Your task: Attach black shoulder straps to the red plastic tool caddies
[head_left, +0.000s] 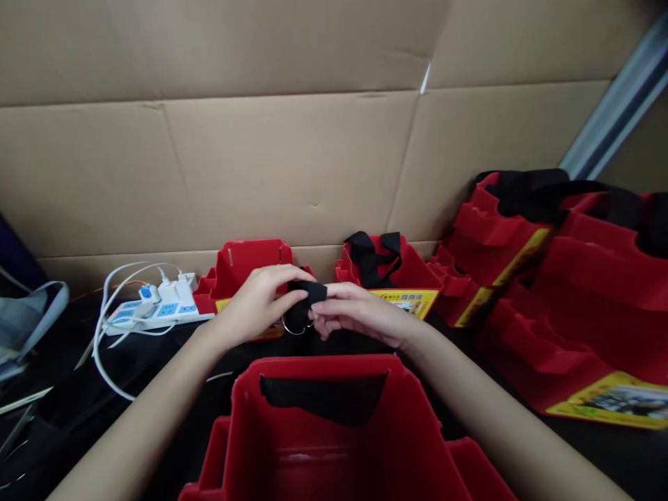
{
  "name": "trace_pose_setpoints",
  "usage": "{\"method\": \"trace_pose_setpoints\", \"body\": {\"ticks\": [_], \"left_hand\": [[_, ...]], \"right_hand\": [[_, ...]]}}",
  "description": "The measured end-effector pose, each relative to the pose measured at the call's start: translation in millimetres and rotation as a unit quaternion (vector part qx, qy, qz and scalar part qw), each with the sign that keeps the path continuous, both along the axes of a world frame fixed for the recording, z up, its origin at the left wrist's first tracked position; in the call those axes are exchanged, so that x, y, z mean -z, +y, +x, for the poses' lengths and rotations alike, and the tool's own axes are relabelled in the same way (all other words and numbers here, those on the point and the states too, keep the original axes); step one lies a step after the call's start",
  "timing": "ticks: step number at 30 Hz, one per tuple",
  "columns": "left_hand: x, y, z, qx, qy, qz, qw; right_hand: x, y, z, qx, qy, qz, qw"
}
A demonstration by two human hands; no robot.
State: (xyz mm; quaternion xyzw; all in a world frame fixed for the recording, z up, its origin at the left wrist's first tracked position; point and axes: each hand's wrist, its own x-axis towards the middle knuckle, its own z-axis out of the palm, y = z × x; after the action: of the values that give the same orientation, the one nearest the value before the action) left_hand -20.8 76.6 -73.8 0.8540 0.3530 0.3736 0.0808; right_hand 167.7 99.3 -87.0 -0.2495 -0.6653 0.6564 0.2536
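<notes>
Both hands meet above a red plastic bin (334, 431) close in front of me. My left hand (261, 300) and my right hand (355, 314) pinch a short black strap (307, 298) between their fingertips. A thin metal ring (293, 328) hangs from the strap below the fingers. Another black strap piece (323, 396) lies across the inner far wall of the near bin.
Behind the hands stand a red bin (245, 268) and a second red bin (396, 282) with a black strap and a yellow label. More red bins (563, 292) are stacked on the right. A white power strip (151, 313) with cables lies left. A cardboard wall (292, 160) backs the table.
</notes>
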Motion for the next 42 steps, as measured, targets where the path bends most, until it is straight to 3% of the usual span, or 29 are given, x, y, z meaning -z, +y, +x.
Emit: {"method": "trace_pose_setpoints", "body": {"ticks": [2,5,8,11,12,14,16,18,21,24,36,39,42], "left_hand": [[-2.9,2,-7,-0.060,-0.057,0.022,0.996],[-14.0,1,-19,-0.119,-0.240,0.055,0.962],[-31.8,-10,-30,-0.029,-0.426,0.065,0.902],[-45.7,-25,-34,0.133,-0.518,-0.029,0.844],[-46.9,-28,-33,0.165,-0.513,-0.088,0.838],[-42.3,-29,-28,0.155,-0.435,-0.216,0.860],[-30.2,-23,-18,0.064,-0.296,-0.301,0.904],[-15.8,-14,-7,-0.035,-0.168,-0.328,0.929],[-0.6,-2,3,-0.112,-0.072,-0.297,0.945],[2.3,2,2,-0.152,-0.042,-0.235,0.959],[0.2,-6,11,-0.245,-0.088,-0.073,0.963],[-0.4,-9,13,-0.246,-0.080,-0.044,0.965],[-0.1,-8,11,-0.180,-0.057,-0.097,0.977]], "right_hand": [[0.1,0,-1,0.008,0.010,0.020,1.000],[0.4,2,-2,0.054,0.041,0.037,0.997],[1.9,6,-3,0.129,0.042,0.056,0.989],[3.4,10,-2,0.181,0.012,0.086,0.980],[3.8,11,-2,0.187,0.010,0.089,0.978],[4.4,11,-3,0.184,0.021,0.082,0.979],[4.6,10,-3,0.173,0.033,0.071,0.982],[4.3,8,-4,0.167,0.037,0.065,0.983],[3.6,7,-5,0.175,0.039,0.065,0.982],[3.3,7,-6,0.185,0.038,0.074,0.979],[1.9,3,-10,0.188,0.084,0.142,0.968],[2.3,3,-10,0.181,0.082,0.158,0.967],[1.7,2,-10,0.179,0.069,0.186,0.964]]}}
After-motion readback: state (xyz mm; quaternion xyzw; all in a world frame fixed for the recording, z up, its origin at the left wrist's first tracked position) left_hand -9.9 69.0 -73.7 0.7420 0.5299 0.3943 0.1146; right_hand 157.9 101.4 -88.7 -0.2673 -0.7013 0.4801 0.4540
